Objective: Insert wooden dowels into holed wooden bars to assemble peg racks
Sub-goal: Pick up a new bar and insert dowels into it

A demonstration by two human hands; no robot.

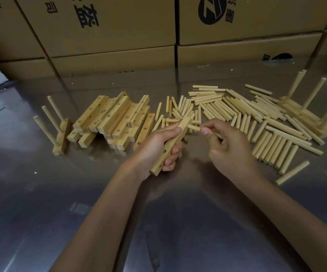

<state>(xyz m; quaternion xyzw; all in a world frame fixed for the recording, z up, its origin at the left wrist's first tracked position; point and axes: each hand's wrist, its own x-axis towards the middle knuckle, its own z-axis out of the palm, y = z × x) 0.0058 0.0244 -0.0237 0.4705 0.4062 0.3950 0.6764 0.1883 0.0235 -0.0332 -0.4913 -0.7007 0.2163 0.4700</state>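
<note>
The left hand (154, 146) is gripping a holed bar (171, 147) above the tabletop (168, 222); the right hand (225, 148) is pinching a dowel (194, 127) at the bar's far hole. Entering tilted, the dowel could jam, or slip from that grip.

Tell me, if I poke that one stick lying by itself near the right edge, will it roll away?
Probably. The lone dowel looks round and smooth, and the metal table looks slick and shiny, so a sideways poke would likely roll it. It seems stiff and light, so it should not bend.
</note>
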